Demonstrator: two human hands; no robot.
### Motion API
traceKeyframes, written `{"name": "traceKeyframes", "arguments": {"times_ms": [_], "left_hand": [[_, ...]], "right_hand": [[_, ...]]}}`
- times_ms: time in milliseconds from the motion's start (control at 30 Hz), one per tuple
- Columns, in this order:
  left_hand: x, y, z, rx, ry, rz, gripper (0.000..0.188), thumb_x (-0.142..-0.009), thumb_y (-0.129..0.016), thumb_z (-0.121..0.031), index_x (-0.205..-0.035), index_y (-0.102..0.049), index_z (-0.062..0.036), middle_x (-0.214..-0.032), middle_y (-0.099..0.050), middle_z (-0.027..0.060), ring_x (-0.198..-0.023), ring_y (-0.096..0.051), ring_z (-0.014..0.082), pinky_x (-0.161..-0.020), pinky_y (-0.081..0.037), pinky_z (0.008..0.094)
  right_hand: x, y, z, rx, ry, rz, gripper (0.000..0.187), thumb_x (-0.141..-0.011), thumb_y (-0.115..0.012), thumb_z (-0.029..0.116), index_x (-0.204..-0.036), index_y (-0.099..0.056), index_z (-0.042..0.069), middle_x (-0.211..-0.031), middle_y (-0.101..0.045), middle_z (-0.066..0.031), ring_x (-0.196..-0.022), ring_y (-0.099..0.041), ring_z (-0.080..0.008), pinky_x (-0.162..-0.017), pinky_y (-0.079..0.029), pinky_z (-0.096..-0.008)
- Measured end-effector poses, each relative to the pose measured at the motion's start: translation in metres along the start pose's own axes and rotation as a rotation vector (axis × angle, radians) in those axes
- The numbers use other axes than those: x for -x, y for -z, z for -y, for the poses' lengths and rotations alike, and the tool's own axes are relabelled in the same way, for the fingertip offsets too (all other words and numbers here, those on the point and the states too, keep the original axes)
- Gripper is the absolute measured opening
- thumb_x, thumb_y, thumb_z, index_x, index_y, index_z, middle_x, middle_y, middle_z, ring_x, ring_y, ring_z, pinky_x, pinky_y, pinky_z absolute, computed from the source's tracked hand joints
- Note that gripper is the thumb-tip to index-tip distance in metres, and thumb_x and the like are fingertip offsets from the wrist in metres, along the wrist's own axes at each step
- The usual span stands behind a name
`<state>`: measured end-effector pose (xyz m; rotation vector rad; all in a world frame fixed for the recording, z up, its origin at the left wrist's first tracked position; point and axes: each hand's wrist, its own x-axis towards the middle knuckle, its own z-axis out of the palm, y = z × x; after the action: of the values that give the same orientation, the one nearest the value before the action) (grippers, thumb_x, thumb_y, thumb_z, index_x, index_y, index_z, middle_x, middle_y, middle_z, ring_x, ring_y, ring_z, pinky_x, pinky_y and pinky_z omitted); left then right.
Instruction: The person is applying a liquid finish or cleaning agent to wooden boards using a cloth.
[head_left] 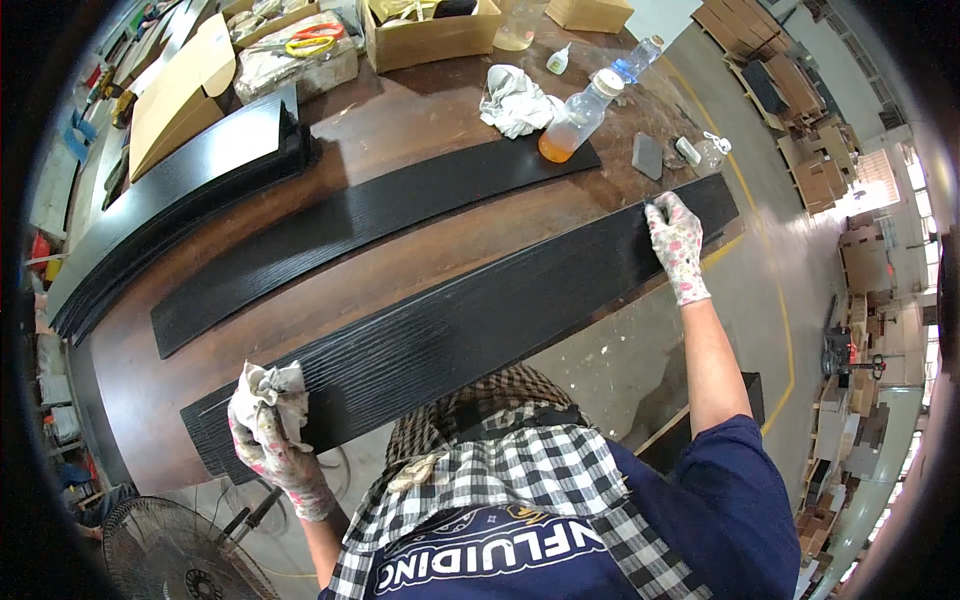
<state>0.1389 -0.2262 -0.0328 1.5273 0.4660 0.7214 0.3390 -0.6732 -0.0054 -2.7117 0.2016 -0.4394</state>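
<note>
A long black board (470, 305) with a wood-grain surface stretches slantwise in front of me, from lower left to upper right. The end of another dark board seems to show beneath it. At its left end, my left hand (272, 455), in a floral-patterned glove, is closed around a crumpled white cloth (280, 390) that rests against the board. My right hand (677, 235), gloved alike, grips the board near its right end, fingers bent at the far edge. Whether those fingertips also pinch something small is unclear. Beyond lies a second black board (360, 220), slightly curved, flat on the brown table (130, 400).
Curved black boards (190, 190) are stacked at the far left. A bottle with orange liquid (575, 125), a white rag (515, 100), a grey block (647, 156) and a cardboard box (430, 40) stand or lie toward the back. A fan (180, 550) is at lower left.
</note>
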Motion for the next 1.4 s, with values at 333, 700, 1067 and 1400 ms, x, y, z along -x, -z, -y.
{"name": "traceKeyframes", "arguments": {"times_ms": [333, 700, 1067, 1400], "left_hand": [[-0.003, 0.018, 0.01, -0.174, -0.014, -0.14, 0.041, -0.088, -0.057, -0.023, -0.12, -0.056, 0.003, -0.11, -0.062, 0.0118, -0.097, -0.06, 0.0195, -0.086, -0.047, 0.031], [-0.014, 0.069, 0.033, -0.518, -0.098, -0.37, 0.039, -0.092, -0.052, -0.015, -0.126, -0.051, 0.004, -0.121, -0.058, 0.0133, -0.105, -0.058, 0.0217, -0.094, -0.045, 0.0305], [0.043, -0.127, -0.018, -1.141, -0.616, 0.165, 0.034, -0.075, -0.054, 0.0, -0.106, -0.066, -0.0105, -0.109, -0.065, 0.0102, -0.108, -0.058, 0.0287, -0.098, -0.043, 0.0418], [0.053, -0.156, -0.016, -1.061, -0.51, 0.308, 0.039, -0.074, -0.051, -0.006, -0.112, -0.062, -0.0072, -0.12, -0.059, 0.0152, -0.118, -0.051, 0.0316, -0.105, -0.034, 0.0486]], "right_hand": [[-0.021, 0.001, -0.02, 0.01, 0.411, -0.011, 0.01, -0.084, -0.058, 0.017, -0.083, -0.06, 0.007, -0.078, -0.061, -0.0133, -0.073, -0.063, -0.0305, -0.064, -0.051, -0.0392], [-0.16, 0.025, -0.332, 0.252, -0.085, 0.046, 0.026, -0.086, -0.057, 0.033, -0.094, -0.062, 0.009, -0.094, -0.064, -0.0166, -0.093, -0.06, -0.0353, -0.081, -0.046, -0.0436], [-0.099, 0.04, -0.152, -0.208, 0.439, -0.145, 0.032, -0.095, -0.051, 0.016, -0.123, -0.053, 0.0, -0.122, -0.057, -0.0164, -0.116, -0.052, -0.0281, -0.102, -0.038, -0.0368], [-0.074, -0.005, -0.13, 0.197, 0.579, 0.077, 0.028, -0.094, -0.048, 0.017, -0.116, -0.059, 0.002, -0.12, -0.059, -0.014, -0.118, -0.049, -0.0312, -0.104, -0.034, -0.0414]]}}
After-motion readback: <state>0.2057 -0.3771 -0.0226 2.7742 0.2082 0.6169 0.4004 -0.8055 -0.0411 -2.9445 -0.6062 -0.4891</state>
